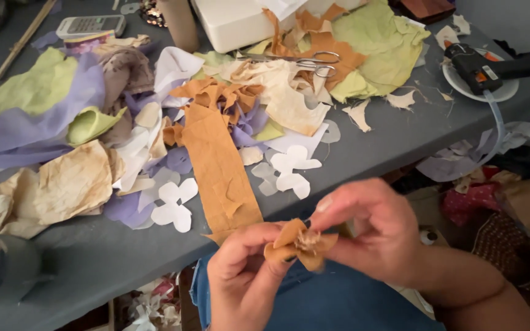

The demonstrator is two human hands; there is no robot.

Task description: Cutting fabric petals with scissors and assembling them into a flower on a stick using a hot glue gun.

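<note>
Both hands hold a small orange paper flower below the table's front edge, above my lap. My left hand pinches its lower petals from underneath. My right hand grips it from the right, fingers curled over the frayed beige centre. An orange paper strip lies on the grey table just above the hands, with white flower-shaped cutouts beside it.
Crumpled paper scraps in purple, green, beige and orange cover the table. Scissors lie at the back by a white box. A glue gun rests on a white plate at right. A calculator sits at the far left.
</note>
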